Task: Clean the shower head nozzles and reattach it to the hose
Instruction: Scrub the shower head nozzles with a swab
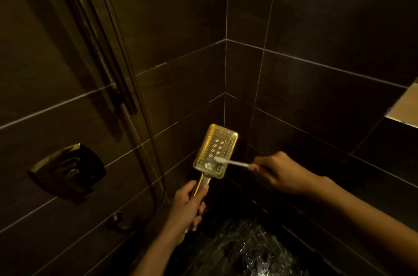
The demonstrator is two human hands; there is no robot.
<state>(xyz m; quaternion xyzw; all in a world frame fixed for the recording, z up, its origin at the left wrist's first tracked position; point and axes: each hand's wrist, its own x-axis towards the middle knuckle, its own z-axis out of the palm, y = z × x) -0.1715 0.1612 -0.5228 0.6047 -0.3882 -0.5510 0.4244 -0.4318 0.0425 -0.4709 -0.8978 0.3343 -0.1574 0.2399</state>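
A gold rectangular shower head [218, 146] stands upright in the middle of the head view, its nozzle face turned toward me. My left hand [186, 208] is closed around its handle from below. My right hand [278, 172] holds a thin white toothbrush [233, 162] by its handle, and the bristle end rests on the lower part of the nozzle face. The hose [144, 117] hangs down the left wall, curving near the floor; its free end is hidden in the dark.
Dark tiled walls meet in a corner behind the shower head. A vertical rail [95, 33] and a square mixer handle [67, 171] sit on the left wall, with a small round outlet [116, 219] lower down. A wet dark floor [244, 251] lies below. A lighter ledge [404, 106] shows at right.
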